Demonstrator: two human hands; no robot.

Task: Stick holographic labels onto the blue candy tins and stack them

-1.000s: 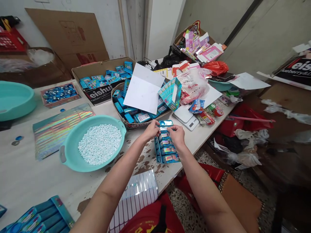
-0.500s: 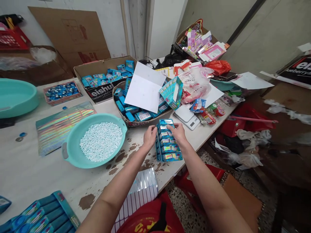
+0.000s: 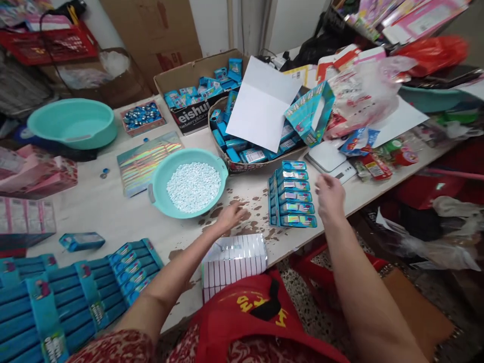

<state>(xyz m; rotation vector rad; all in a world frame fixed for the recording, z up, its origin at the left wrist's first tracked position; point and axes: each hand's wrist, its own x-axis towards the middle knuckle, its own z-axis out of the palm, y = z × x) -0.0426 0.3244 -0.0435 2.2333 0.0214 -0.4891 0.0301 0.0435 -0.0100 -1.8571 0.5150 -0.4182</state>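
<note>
A blue display box filled with a row of small blue packs stands near the table's front edge. Just right of it, my right hand is raised with curled fingers, touching nothing that I can make out. My left hand hovers over the stained tabletop, between the display box and a turquoise basin of small white pieces; its fingers are blurred. Below my left hand lies a plastic-wrapped, striped stack. More filled blue boxes are lined up at the lower left.
Behind the basin are cartons of blue packs, a white sheet and a tray of blue caps. A white scale and plastic bags are at the right. Another turquoise basin stands at the back left.
Both hands have let go of the display box. My left hand has moved left and my right hand off to the right. The view has turned left and downward.
</note>
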